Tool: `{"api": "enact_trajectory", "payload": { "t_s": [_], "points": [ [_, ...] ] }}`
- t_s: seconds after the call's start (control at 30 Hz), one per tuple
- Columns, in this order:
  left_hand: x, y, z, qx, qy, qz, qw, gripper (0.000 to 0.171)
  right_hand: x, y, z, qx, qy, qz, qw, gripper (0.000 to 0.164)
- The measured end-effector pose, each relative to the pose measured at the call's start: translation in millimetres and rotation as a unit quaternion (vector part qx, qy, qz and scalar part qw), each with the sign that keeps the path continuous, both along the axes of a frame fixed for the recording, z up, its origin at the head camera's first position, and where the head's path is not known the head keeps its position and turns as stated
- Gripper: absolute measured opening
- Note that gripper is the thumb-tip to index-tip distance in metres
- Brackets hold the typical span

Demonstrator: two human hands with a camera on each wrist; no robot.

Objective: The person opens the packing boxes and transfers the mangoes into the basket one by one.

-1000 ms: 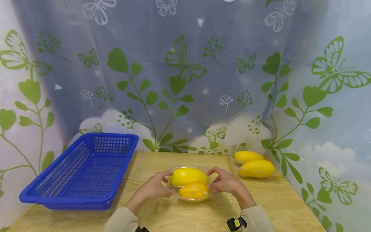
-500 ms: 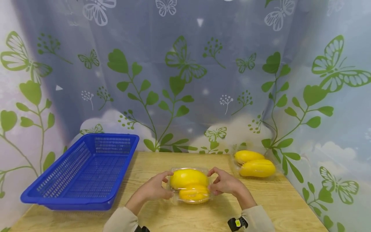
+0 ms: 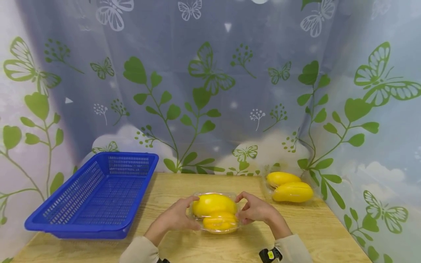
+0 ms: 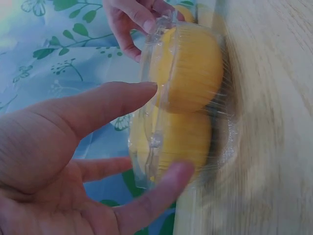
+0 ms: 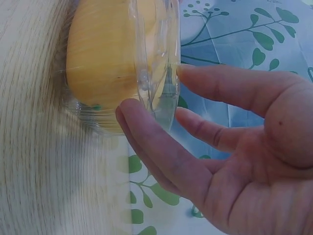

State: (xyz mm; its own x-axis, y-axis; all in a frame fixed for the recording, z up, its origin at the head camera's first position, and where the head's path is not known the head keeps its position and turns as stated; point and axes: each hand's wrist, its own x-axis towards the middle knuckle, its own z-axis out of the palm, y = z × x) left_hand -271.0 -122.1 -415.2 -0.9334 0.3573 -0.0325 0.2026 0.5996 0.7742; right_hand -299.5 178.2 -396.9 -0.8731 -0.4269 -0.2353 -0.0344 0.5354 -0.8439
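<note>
A clear plastic clamshell box holds two plump yellow fruits that look like mangoes. It sits low on the wooden table between both hands. My left hand is at its left side, thumb tip touching the rim while the other fingers spread straight and apart along the box; one finger is motion-blurred in the left wrist view. On the opposite side, my right hand pinches the box's edge, with the thumb on the lid side and fingertips below the rim.
A large blue plastic basket stands to the left with nothing in it. Back right, two more yellow fruits lie in another clear box. A curtain printed with leaves and butterflies closes off the back and sides of the table.
The box has shifted slightly towards the body, both hands moving with it. The left thumb has slid nearer the front corner of the box. Basket and second box have not moved.
</note>
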Motion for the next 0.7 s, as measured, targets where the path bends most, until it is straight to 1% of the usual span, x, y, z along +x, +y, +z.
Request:
{"api": "enact_trajectory", "payload": {
  "t_s": [0.17,0.23,0.3,0.4,0.53,0.6,0.7],
  "points": [
    [-1.5,2,-5.7,0.004,-0.004,0.007,1.0000,0.102,0.5,0,1.8,0.016,0.004,-0.008,1.000,0.047],
    [-0.7,4,-7.3,0.007,0.001,0.008,0.9999,0.106,1.5,-1,3.8,0.034,0.021,-0.007,0.999,0.049],
    [0.1,6,-8.7,0.009,0.010,0.006,0.9999,0.109,4.0,-3,5.9,0.060,0.048,0.000,0.997,0.053],
    [0.4,7,-10.0,0.012,0.016,0.001,0.9998,0.112,8.7,-9,7.0,0.100,0.103,0.027,0.989,0.059],
    [0.1,9,-10.8,0.006,0.027,-0.001,0.9996,0.111,15.4,-21,4.6,0.140,0.166,0.061,0.974,0.066],
    [-0.3,9,-11.0,0.004,0.033,-0.002,0.9995,0.110,18.3,-27,3.5,0.158,0.188,0.063,0.967,0.067],
    [-0.8,10,-11.4,0.004,0.035,0.002,0.9994,0.109,21.5,-33,3.3,0.185,0.206,0.053,0.959,0.068]
  ]
}}
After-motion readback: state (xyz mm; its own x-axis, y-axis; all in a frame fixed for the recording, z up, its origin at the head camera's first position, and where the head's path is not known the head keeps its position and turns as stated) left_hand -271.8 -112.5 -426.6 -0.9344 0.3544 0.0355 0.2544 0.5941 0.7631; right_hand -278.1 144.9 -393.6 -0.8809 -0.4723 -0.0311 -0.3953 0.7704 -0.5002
